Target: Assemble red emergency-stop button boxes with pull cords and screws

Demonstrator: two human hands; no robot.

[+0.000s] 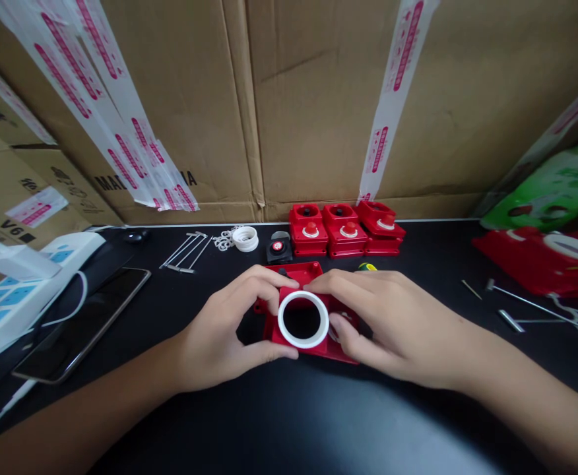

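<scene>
Holding one red housing (331, 351), left hand (234, 323) and right hand (392, 323) flank its placed white ring (303, 343); far left, stacked rings (245, 245) remain unfitted.

The round white ring (303, 344) lies on the red plastic casing (326, 347). Behind stand three boxy red units (347, 248); left of them, the stacked white rings (245, 245). The flat black smartphone (84, 323) lies far left, beside the white power strip (22, 309).
</scene>
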